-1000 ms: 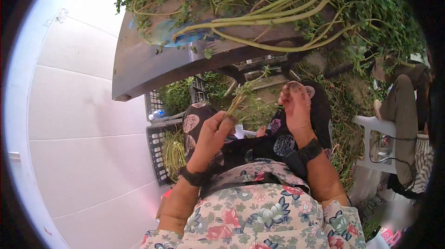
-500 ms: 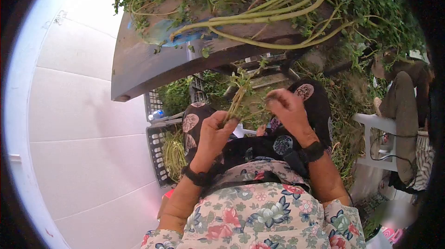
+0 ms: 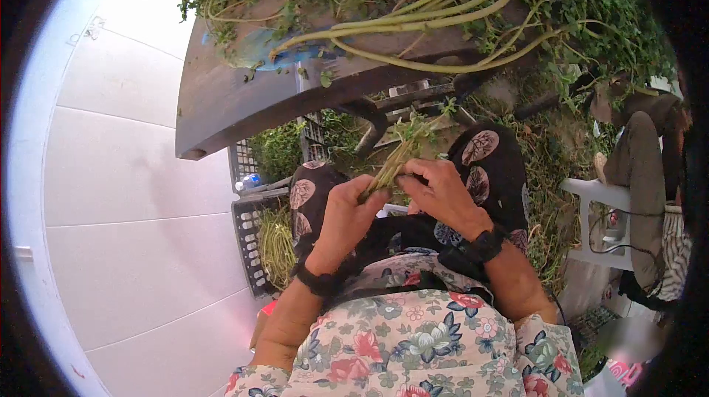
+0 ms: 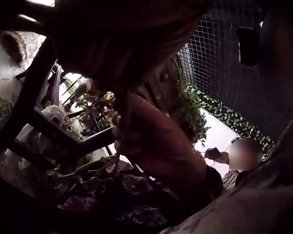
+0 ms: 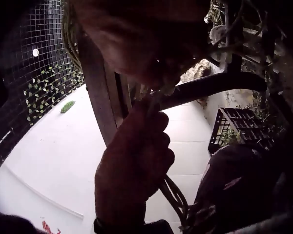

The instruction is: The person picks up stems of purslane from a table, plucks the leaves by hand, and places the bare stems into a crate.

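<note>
In the head view, the left hand [image 3: 344,217] grips a small bunch of green stems [image 3: 393,163] at its lower end, above the lap. The right hand [image 3: 444,194] pinches the same bunch a little higher, thumb and fingertips on the stems, close to the left fingers. Leafy tops stick up past both hands. The left wrist view is dark, with both hands close together and a thin stem [image 4: 90,166] below them. In the right wrist view the left hand [image 5: 132,163] has its fingers curled, and stems [image 5: 175,196] hang beneath it.
A dark table [image 3: 244,105] ahead bears heaped greens [image 3: 598,20] and long thick stems [image 3: 413,24]. Black crates [image 3: 251,249] stand at the left beside a white wall [image 3: 140,175]. At the right are a white plastic stool [image 3: 591,227] and another person's leg [image 3: 642,190].
The right hand has moved left and down from beside the bunch to take hold of it. The left hand keeps its grip and has shifted slightly to the right.
</note>
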Demonstrator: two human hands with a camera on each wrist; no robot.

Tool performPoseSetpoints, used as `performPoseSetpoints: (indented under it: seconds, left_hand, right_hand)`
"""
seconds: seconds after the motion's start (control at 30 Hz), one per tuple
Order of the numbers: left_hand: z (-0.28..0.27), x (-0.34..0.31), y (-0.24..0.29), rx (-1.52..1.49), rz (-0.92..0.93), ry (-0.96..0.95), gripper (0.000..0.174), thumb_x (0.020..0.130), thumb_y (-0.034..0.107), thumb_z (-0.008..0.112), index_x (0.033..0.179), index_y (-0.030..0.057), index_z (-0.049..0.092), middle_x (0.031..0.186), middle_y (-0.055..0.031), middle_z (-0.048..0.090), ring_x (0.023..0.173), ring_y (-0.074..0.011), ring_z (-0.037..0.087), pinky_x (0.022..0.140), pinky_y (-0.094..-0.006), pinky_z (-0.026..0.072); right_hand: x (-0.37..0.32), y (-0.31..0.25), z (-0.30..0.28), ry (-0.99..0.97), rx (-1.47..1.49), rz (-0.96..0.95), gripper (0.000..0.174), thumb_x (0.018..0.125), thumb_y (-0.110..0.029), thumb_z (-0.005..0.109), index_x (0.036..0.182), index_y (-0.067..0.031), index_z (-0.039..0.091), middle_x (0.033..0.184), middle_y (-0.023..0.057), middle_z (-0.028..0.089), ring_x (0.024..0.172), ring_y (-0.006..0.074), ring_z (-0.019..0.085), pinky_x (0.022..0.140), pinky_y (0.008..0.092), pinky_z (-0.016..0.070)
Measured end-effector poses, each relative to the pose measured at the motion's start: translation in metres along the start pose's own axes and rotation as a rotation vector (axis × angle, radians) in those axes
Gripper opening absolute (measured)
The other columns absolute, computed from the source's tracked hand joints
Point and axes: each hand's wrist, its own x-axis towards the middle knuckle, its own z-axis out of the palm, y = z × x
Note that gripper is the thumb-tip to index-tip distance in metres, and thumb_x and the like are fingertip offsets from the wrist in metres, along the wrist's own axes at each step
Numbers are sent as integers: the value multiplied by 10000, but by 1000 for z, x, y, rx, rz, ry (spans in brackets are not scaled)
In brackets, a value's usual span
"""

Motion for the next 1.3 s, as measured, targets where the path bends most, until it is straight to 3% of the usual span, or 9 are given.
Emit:
performPoseSetpoints:
  seconds: [0.17,0.27,0.37,0.5,0.6,0.83,0.93,1.03,1.3]
  left_hand:
    - [6,6,-5,20,52,21,166,781,113,575,723,-29,511,561,-126,433,494,-172,404,481,-304,346]
    - [9,7,-2,0,62,54,173,783,110,571,711,-28,496,554,-120,428,492,-163,390,476,-305,339]
    - [8,7,0,48,37,40,177,789,112,568,712,-30,495,551,-106,420,506,-133,382,477,-295,335]
    - [0,1,4,-39,-32,38,189,815,130,554,726,-30,509,551,-61,423,546,-87,374,485,-279,331]
    - [-2,3,10,-180,-87,-5,204,834,149,538,737,-29,515,554,-30,427,572,-67,367,488,-274,325]
    - [-8,-1,2,-31,7,-7,192,838,154,523,741,-12,522,547,-67,425,516,-106,380,476,-283,323]
    - [-9,2,4,106,71,29,164,828,132,528,734,-2,525,547,-85,416,490,-133,392,471,-288,328]
    - [-11,2,25,163,99,77,141,819,112,541,735,-1,528,544,-83,411,490,-128,402,471,-287,336]
    - [-6,1,28,170,62,138,123,813,106,564,755,0,540,541,-86,430,481,-123,390,463,-275,343]
  right_hand:
    - [2,8,1,118,-102,-140,153,824,-87,559,897,46,581,727,154,591,540,227,631,445,281,458]
    - [4,8,6,173,-126,-100,131,769,-122,562,851,-21,575,761,199,584,741,392,562,617,422,448]
    - [5,50,4,347,-504,-186,189,844,-145,533,890,25,601,662,106,587,557,182,615,482,304,442]
    - [1,26,-17,-62,306,466,204,829,-135,531,934,20,614,694,26,591,540,79,540,488,241,429]
    - [-6,24,-7,-156,578,401,224,823,-132,538,961,32,599,741,35,606,615,86,549,567,236,445]
    - [-3,43,-29,252,-108,235,225,784,-121,541,961,6,597,781,71,613,678,129,547,639,271,459]
    - [-7,13,-39,-60,550,541,217,789,-109,528,972,-8,585,718,15,551,607,82,480,544,217,409]
    - [-7,1,-38,-178,487,490,202,804,-114,526,976,-16,570,693,-27,489,571,51,425,494,180,351]
    - [-11,11,-57,-3,790,447,151,800,-41,501,941,-7,546,756,33,560,584,84,513,534,212,432]
